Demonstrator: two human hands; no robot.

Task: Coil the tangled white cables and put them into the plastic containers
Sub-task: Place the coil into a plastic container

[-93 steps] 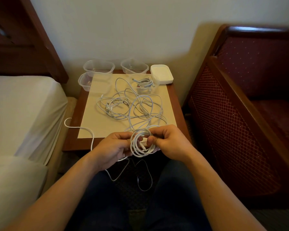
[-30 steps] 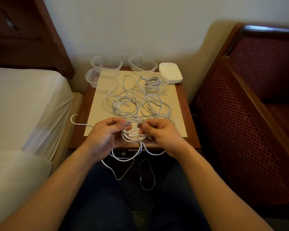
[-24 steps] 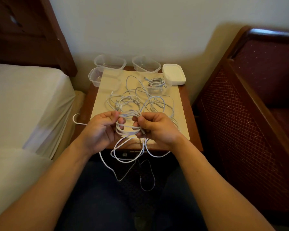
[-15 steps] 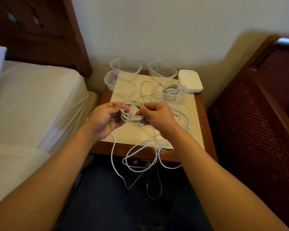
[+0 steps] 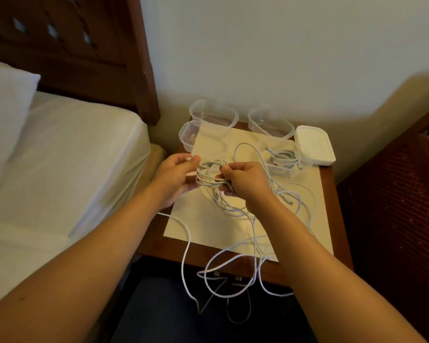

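Your left hand [image 5: 176, 175] and right hand [image 5: 245, 180] each pinch the coiled cable [image 5: 208, 173] with curled fingers (2 grips), above the desk [image 5: 328, 194].

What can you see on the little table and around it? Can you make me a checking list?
Surface: wooden bedside table with a cream sheet on top.
Job's things: clear containers at the back; one container already holds a coiled cable.
Clutter: white lid stack at the back right corner.
Grippers: left hand and right hand both grip a small coil, fingers curled round it.
Cables: loose white cables lie tangled on the sheet and hang over the front edge.
Surroundings: bed left, dark chair right.
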